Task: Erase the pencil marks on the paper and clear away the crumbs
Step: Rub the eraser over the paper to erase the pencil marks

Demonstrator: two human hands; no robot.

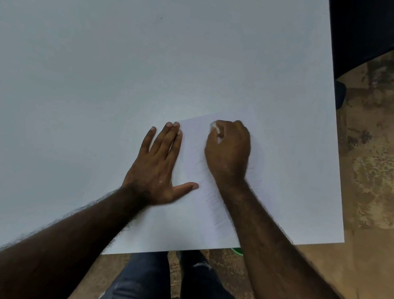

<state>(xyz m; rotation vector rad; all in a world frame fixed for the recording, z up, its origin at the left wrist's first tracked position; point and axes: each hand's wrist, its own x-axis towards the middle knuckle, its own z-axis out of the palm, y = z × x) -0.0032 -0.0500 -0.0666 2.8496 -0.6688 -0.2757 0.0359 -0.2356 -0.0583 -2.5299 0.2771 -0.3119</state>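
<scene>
The paper lies near the bench's front right corner, faint pencil marks across it. The left hand presses its left edge, fingers straight and spread. The right hand's fingers curl round a white eraser on the paper's far part.

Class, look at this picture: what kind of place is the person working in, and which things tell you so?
Probably an indoor office or classroom, though that is a guess: a large plain white table, a mottled brown floor, and a sheet of paper being rubbed with an eraser.
</scene>
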